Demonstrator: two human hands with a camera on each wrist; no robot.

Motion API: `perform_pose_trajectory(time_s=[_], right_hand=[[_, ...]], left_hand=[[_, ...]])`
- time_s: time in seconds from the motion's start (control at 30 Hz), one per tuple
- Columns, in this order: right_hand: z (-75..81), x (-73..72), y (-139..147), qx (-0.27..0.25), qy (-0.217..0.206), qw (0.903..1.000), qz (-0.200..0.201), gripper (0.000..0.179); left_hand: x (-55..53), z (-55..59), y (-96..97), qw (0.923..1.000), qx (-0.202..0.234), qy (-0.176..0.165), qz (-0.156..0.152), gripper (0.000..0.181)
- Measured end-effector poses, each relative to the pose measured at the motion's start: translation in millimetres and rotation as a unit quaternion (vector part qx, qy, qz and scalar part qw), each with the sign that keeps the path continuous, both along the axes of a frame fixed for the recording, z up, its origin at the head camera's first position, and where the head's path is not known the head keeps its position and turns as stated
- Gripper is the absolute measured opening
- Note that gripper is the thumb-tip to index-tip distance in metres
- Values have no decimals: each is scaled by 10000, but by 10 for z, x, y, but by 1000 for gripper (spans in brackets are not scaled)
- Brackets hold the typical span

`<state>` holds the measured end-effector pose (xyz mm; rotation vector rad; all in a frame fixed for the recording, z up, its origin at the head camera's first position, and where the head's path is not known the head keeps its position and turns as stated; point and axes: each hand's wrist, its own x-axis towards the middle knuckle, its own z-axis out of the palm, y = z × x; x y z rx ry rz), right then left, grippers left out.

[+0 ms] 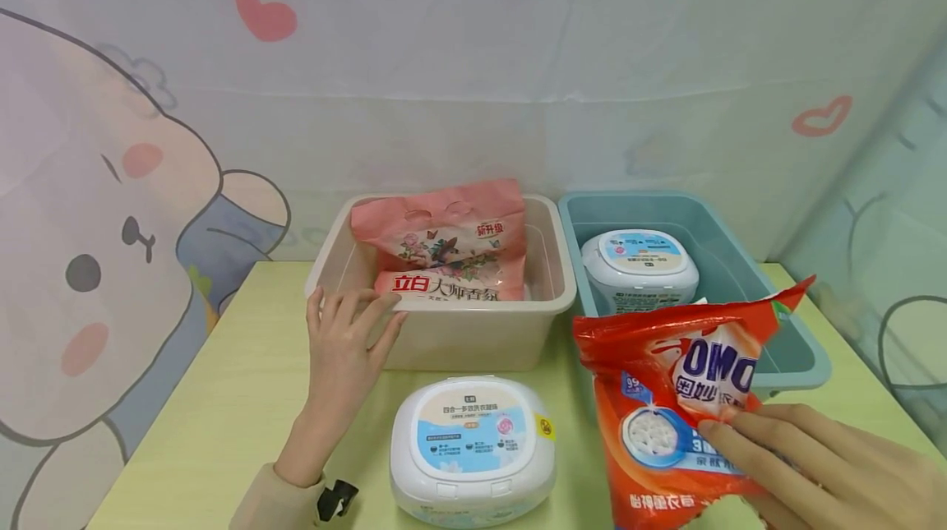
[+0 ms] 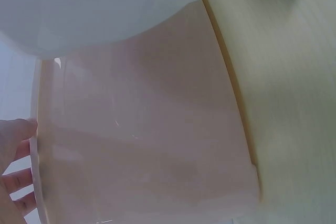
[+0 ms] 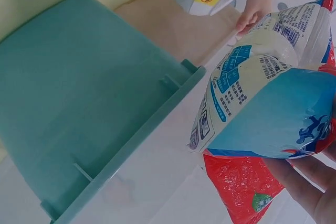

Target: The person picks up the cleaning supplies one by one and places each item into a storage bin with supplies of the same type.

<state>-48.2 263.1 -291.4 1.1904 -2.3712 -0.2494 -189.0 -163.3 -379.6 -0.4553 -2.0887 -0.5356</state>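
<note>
My left hand (image 1: 344,353) grips the front rim of a beige plastic bin (image 1: 459,337), its fingers reaching over the edge; the left wrist view shows the rim between thumb and fingers. Inside the bin stands a pink laundry detergent bag (image 1: 451,255). At the right, my right hand (image 1: 836,464) holds a red OMO laundry detergent bag (image 1: 658,423) up in front of a teal bin (image 1: 795,353). The bag's blue and white back (image 3: 262,114) faces the right wrist camera, with fingers beneath it. A white lidded tub (image 1: 639,267) sits in the teal bin.
Another white lidded tub (image 1: 473,456) with a blue label stands on the pale yellow table (image 1: 214,398), in front of the beige bin. Both bins stand side by side against a printed cloth backdrop (image 1: 444,103).
</note>
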Motion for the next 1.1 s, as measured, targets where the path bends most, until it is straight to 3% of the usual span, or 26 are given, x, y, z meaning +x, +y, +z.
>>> perform_pose_trajectory(time_s=[0.37, 0.63, 0.73, 0.97, 1.1], right_hand=[[165, -21, -135, -424, 221, 9982, -368, 64], [288, -105, -229, -885, 455, 9943, -387, 64], [357, -152, -286, -1147, 569, 9915, -244, 60], [459, -312, -376, -1233, 1030, 9867, 242, 50], [503, -417, -424, -1472, 1287, 9790, 584, 47]], left_hand=[[-2, 1, 10, 10000, 5, -28, 7, 24], [-14, -12, 4, 10000, 8, 56, 14, 23], [-16, -21, -2, 10000, -9, 35, 25, 23], [-4, -37, -13, 10000, 30, 13, 17, 22], [-23, -36, -9, 10000, -37, -64, -14, 22]])
